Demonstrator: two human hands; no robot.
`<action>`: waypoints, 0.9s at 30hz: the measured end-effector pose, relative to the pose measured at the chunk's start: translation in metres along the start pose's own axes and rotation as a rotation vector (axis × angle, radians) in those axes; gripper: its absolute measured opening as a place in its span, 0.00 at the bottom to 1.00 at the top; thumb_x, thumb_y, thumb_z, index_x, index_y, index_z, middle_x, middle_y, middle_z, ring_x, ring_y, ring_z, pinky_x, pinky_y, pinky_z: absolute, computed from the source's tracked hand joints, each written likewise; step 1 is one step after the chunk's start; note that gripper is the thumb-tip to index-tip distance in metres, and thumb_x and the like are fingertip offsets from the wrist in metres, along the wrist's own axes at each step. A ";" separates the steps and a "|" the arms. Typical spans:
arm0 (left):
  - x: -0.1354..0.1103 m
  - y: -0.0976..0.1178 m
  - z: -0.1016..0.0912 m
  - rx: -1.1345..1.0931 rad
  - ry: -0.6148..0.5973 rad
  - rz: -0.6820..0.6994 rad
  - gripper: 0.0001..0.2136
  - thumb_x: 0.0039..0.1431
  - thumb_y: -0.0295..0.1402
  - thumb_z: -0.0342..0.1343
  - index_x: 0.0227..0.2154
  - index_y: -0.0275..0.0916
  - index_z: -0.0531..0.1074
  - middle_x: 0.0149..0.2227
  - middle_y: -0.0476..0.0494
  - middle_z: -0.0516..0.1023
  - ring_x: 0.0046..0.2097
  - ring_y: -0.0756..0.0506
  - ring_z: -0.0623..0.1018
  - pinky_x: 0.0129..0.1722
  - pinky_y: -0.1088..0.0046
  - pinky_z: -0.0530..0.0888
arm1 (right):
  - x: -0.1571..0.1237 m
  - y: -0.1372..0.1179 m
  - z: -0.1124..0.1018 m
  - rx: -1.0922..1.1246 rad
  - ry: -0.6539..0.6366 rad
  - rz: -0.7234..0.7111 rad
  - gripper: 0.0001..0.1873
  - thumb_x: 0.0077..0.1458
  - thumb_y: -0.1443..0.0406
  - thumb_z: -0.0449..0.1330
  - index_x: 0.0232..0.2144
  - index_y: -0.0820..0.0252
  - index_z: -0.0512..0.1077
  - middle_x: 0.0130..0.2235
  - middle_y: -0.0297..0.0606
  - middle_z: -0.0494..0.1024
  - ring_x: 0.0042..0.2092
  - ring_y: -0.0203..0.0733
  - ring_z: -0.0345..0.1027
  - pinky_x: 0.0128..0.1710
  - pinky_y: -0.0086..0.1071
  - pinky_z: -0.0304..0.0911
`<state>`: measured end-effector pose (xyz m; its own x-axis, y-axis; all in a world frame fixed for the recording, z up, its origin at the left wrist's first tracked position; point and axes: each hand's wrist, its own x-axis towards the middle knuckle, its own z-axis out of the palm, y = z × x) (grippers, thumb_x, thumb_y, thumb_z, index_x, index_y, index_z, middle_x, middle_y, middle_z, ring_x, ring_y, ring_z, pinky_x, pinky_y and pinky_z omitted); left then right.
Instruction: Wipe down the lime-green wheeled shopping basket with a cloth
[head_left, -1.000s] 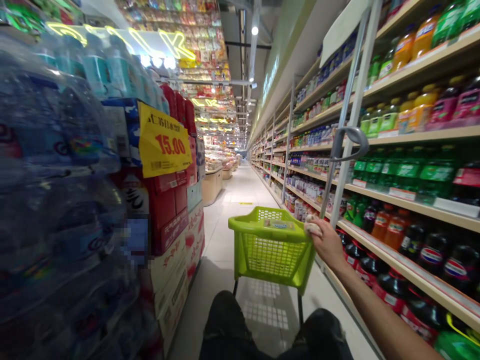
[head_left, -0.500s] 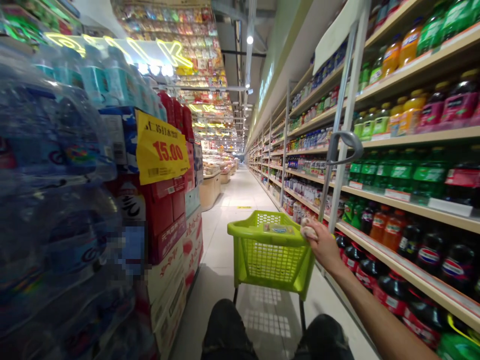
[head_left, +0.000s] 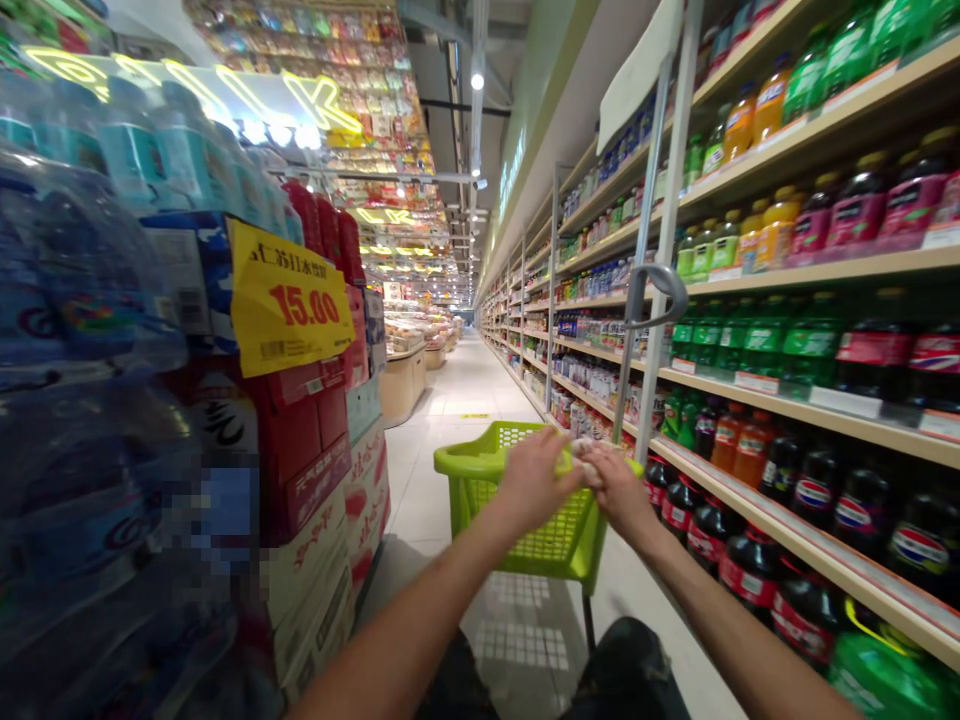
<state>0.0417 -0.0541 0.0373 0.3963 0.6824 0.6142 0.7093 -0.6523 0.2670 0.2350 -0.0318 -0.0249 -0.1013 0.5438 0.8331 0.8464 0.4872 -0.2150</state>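
Observation:
A green plastic shopping cart (head_left: pixel 510 575) stands in front of my legs, its handle bar (head_left: pixel 457 460) toward me. My right hand (head_left: pixel 619 490) is at the right end of the handle, its fingers closed on a crumpled white tissue (head_left: pixel 589 452). Over the middle of the handle, my left hand (head_left: pixel 534 478) reaches toward the tissue with fingers stretched and apart. Its fingertips are close to the tissue; whether they touch it I cannot tell. Both hands hide much of the basket's inside.
Shelves of drink bottles (head_left: pixel 787 335) run along the right, with a grey hooked metal pole (head_left: pixel 637 240) in front. Stacked drink cartons (head_left: pixel 307 430), wrapped bottles (head_left: pixel 90 430) and a yellow price sign (head_left: pixel 292 300) stand at left. The tiled aisle (head_left: pixel 469 375) stretches ahead.
My left hand has come into view and moved up to the handle beside my right hand. The cartons and shelves have shifted left in view.

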 end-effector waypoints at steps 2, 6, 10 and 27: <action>0.001 -0.030 -0.005 0.184 -0.039 -0.179 0.16 0.55 0.43 0.47 0.44 0.44 0.67 0.50 0.42 0.69 0.54 0.40 0.64 0.54 0.58 0.59 | 0.000 0.013 -0.010 -0.040 0.069 0.071 0.16 0.46 0.71 0.49 0.37 0.59 0.70 0.45 0.44 0.70 0.51 0.47 0.60 0.51 0.47 0.56; -0.003 -0.075 -0.005 0.271 -0.119 -0.234 0.21 0.54 0.49 0.43 0.36 0.38 0.72 0.41 0.40 0.75 0.47 0.38 0.70 0.52 0.53 0.57 | 0.004 -0.020 0.010 0.021 0.065 0.026 0.19 0.46 0.73 0.48 0.41 0.59 0.69 0.48 0.44 0.69 0.52 0.45 0.60 0.52 0.44 0.57; -0.006 -0.080 -0.001 0.338 -0.138 -0.207 0.23 0.56 0.50 0.39 0.36 0.39 0.72 0.40 0.41 0.75 0.46 0.40 0.70 0.50 0.57 0.58 | 0.007 -0.048 0.033 0.047 -0.054 -0.204 0.20 0.47 0.73 0.50 0.43 0.57 0.68 0.52 0.43 0.66 0.54 0.45 0.58 0.53 0.44 0.56; -0.013 -0.077 0.004 0.429 -0.053 -0.164 0.24 0.57 0.51 0.38 0.39 0.38 0.70 0.38 0.42 0.75 0.44 0.41 0.70 0.49 0.59 0.58 | 0.006 -0.038 0.028 0.003 0.007 -0.166 0.19 0.47 0.75 0.50 0.41 0.58 0.69 0.50 0.44 0.68 0.53 0.46 0.59 0.52 0.45 0.56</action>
<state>-0.0163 -0.0116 0.0057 0.2801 0.7885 0.5475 0.9378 -0.3466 0.0194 0.1870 -0.0281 -0.0263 -0.2359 0.4512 0.8607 0.8169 0.5718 -0.0759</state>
